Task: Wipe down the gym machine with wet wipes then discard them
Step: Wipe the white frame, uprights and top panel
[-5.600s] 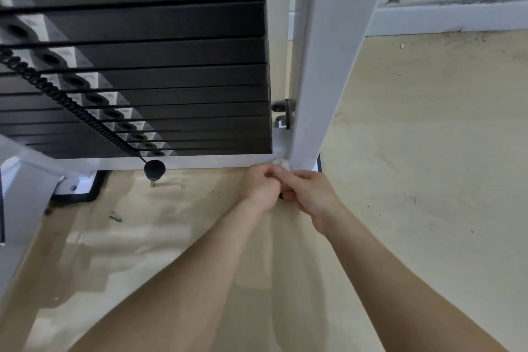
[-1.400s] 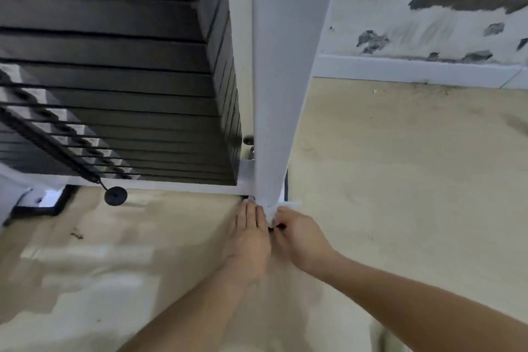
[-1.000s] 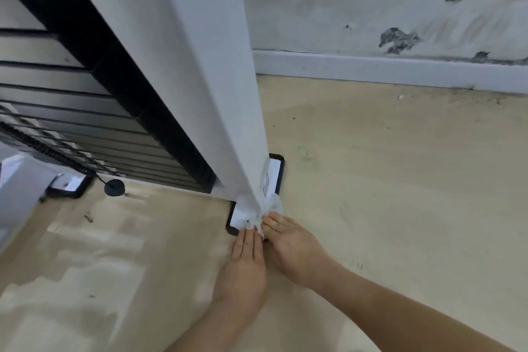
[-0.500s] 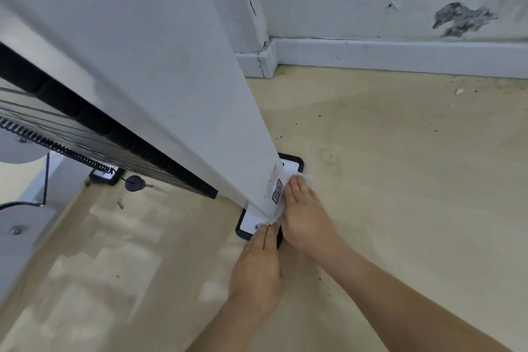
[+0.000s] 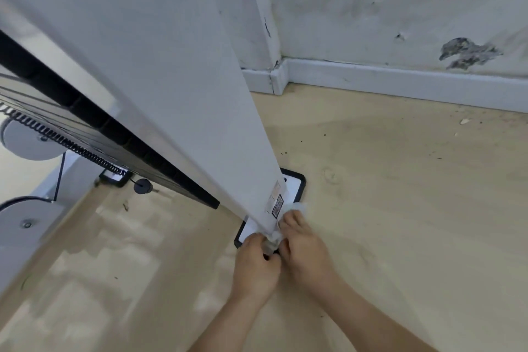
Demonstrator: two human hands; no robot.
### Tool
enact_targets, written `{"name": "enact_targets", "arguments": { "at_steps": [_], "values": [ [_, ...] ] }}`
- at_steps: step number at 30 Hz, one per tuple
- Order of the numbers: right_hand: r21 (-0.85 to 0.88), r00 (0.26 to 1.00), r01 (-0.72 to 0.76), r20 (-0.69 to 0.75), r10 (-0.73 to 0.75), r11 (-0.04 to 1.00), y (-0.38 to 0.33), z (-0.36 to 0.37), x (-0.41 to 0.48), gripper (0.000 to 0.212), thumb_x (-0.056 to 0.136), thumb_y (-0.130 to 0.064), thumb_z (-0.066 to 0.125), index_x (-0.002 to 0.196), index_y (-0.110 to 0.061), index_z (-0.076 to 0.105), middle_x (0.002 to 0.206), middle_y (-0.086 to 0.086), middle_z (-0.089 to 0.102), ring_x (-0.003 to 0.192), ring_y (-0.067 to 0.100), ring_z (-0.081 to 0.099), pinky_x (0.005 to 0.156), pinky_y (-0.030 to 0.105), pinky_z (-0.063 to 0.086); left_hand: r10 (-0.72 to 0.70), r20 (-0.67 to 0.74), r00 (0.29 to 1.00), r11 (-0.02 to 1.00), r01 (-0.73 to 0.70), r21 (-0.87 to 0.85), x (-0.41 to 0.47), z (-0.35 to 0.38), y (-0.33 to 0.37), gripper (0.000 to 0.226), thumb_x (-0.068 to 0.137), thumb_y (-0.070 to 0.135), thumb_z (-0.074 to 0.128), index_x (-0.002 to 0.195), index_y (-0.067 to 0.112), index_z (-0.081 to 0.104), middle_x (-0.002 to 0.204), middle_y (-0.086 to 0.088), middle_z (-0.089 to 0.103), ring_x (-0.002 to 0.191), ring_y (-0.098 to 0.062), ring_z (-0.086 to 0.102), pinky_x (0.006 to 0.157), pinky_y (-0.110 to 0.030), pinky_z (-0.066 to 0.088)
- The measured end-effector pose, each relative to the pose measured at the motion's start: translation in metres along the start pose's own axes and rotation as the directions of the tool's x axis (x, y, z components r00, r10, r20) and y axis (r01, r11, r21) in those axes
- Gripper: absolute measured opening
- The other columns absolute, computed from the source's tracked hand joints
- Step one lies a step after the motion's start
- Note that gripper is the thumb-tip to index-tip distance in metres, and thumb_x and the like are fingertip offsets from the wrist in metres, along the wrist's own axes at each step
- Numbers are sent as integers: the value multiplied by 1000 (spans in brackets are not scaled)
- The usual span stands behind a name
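Two hands work at the foot of the gym machine [image 5: 85,37], seen from above, where its white upright post [image 5: 228,123] meets the floor [image 5: 400,208].

One crumpled wet wipe [image 5: 298,206] is wrapped round the post's lowest edge. It sits just above the foot plate [image 5: 295,187], a white plate with a black rim resting on the floor.

- **Left hand [image 5: 257,264]:** the grip is clamped on the wipe's near end, fingers curled under at the plate's near corner.
- **Right hand [image 5: 304,248]:** the fingers bend over the wipe and press it against the post's right face. The thumb pinches the wad between the two hands, and the wipe's far end shows past the fingertips.

A QR-code label [image 5: 277,204] on the post lies just beside the right fingertips.

Left of the post stands the black weight stack [image 5: 160,168], with a black coiled cord [image 5: 71,147] running along it. A round black selector-pin knob [image 5: 142,186] hangs near the floor.

At the floor's far edge, a white skirting board [image 5: 400,83] runs under a stained wall [image 5: 371,8].
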State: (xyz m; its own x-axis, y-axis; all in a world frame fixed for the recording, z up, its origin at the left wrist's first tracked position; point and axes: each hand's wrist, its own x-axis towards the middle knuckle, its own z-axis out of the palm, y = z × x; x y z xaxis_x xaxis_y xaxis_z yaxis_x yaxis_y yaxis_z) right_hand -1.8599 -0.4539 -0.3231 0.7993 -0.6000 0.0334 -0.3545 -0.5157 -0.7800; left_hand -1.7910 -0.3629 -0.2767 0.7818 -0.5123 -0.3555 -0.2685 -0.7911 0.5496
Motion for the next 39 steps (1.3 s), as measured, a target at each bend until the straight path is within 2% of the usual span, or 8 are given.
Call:
{"name": "enact_targets", "arguments": {
  "at_steps": [4,7,12,18,21,27,32,39],
  "values": [
    [464,896,-417,67,439,781,-28,-2,22,33,82,-3,41,104,-25,54,95,-8,62,84,18,58,73,20,49,-234,92,968,731,238,-640,-6,-9,26,23,86,-5,47,92,6,66,75,-4,65,59,-7,55,51,-15,42],
    [621,886,-416,111,450,664,-57,-6,25,43,83,-1,37,116,-26,50,113,2,62,95,22,64,72,35,58,-148,87,985,608,160,-778,-22,-27,42,43,82,-16,39,109,7,63,93,-13,71,75,-16,63,59,-27,48],
    [781,976,-129,-9,217,611,-87,-30,-3,71,85,8,48,139,-38,39,122,-17,62,102,3,64,67,26,58,43,-74,996,685,-84,-723,-44,-57,43,69,89,-13,38,136,35,48,122,16,64,109,4,60,74,-19,55],
    [538,958,-208,-57,282,817,-85,-22,25,79,61,-43,79,123,-22,36,110,-6,60,98,15,64,67,31,58,84,-47,995,805,-96,-586,-21,-74,36,53,91,1,44,133,35,50,122,20,61,108,11,56,87,-17,52],
    [425,945,-249,-90,315,870,-89,-21,40,78,56,-46,82,114,-25,34,106,-13,52,96,12,58,62,24,56,64,65,996,808,-13,-589,-13,-83,37,44,93,7,46,129,31,55,116,13,67,102,6,61,74,-11,50],
    [520,956,27,-263,130,854,-114,-21,42,100,71,-38,80,145,-23,14,145,4,34,132,24,41,101,49,46,126,40,991,725,-65,-685,-36,-108,34,68,88,-13,44,139,33,47,128,14,63,119,3,56,88,-12,49],
    [357,819,272,-573,-21,894,-156,-28,54,101,86,-35,72,152,-35,-5,163,10,5,150,24,14,118,51,24,155,-83,984,692,-168,-702,-51,-131,44,67,80,-25,40,122,22,63,113,10,72,110,-1,64,92,-18,51],
    [378,833,194,-551,51,905,-147,-33,49,94,83,-64,58,153,-35,2,159,4,19,144,22,29,109,50,36,357,-26,934,898,-351,-265,-43,-174,64,46,88,3,45,115,35,63,100,22,71,97,3,65,84,-21,52]
  ]
}}
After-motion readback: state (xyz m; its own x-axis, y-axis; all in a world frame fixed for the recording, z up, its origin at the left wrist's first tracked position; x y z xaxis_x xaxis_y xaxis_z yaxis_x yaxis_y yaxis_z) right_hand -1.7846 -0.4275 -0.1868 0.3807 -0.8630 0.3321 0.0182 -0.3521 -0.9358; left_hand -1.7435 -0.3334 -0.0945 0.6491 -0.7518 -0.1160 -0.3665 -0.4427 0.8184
